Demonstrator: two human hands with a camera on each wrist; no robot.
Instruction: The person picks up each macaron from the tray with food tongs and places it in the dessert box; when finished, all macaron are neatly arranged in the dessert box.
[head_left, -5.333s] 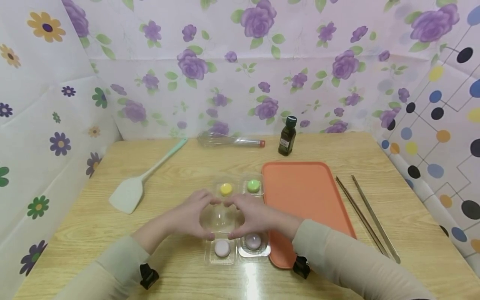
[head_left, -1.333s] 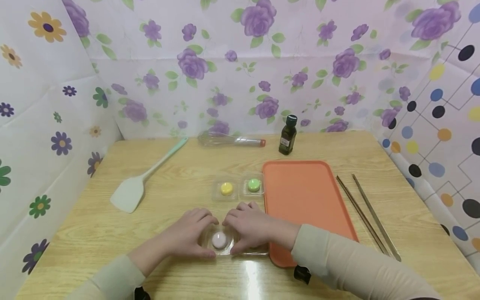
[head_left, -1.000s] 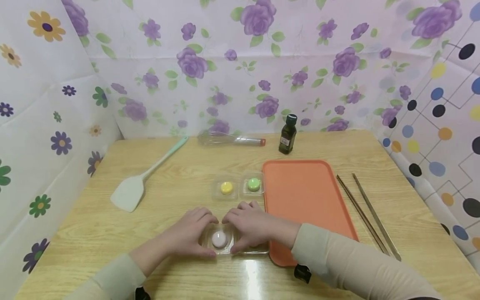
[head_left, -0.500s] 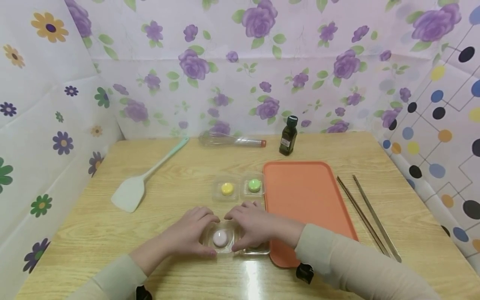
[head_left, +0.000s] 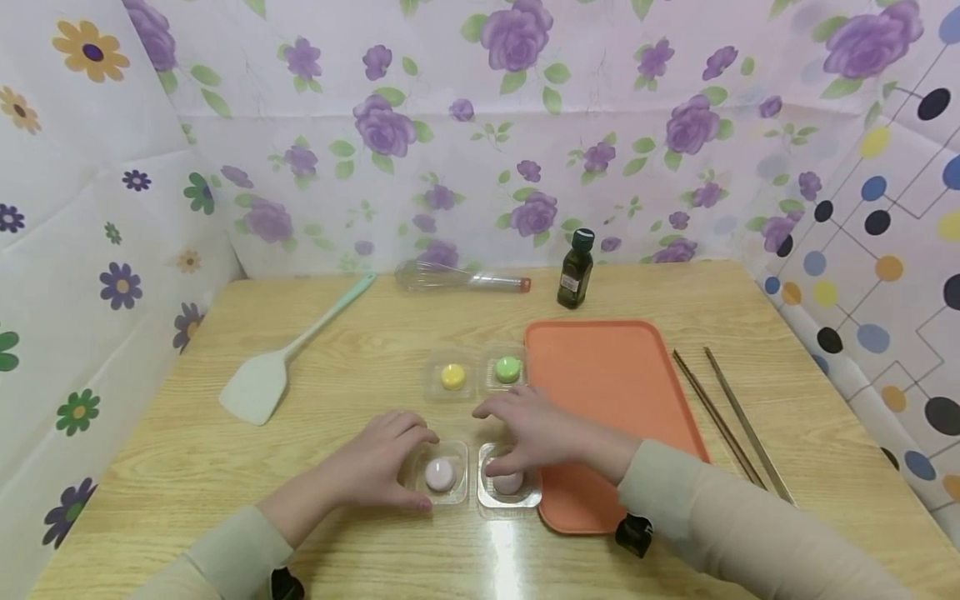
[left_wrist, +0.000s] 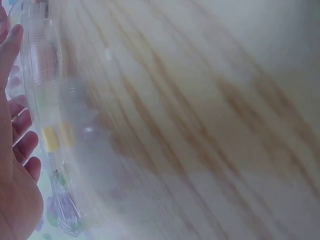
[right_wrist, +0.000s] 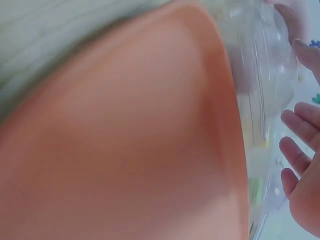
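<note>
In the head view, two small clear plastic boxes stand side by side near the table's front, each with a pale pink macaron inside. My left hand (head_left: 378, 467) curves loosely round the left side of the left box (head_left: 460, 493), thumb in front and fingers behind. In the left wrist view its fingertips (left_wrist: 16, 31) lie by the clear plastic; firm contact cannot be told. My right hand (head_left: 536, 429) spreads over the right box (head_left: 487, 500), fingers apart, holding nothing. Its thumb hides part of that macaron (head_left: 508, 483).
Behind are clear boxes with a yellow macaron (head_left: 453, 377) and a green macaron (head_left: 507, 369). An orange tray (head_left: 607, 367) lies right, with metal tongs or sticks (head_left: 742, 417) beyond. A spatula (head_left: 258, 387), whisk (head_left: 465, 279) and dark bottle (head_left: 575, 271) lie or stand farther out.
The raised clear lid seen earliest is down on the left box, which sits slightly farther back. My right hand has left that box and moved right; the left hand stays.
</note>
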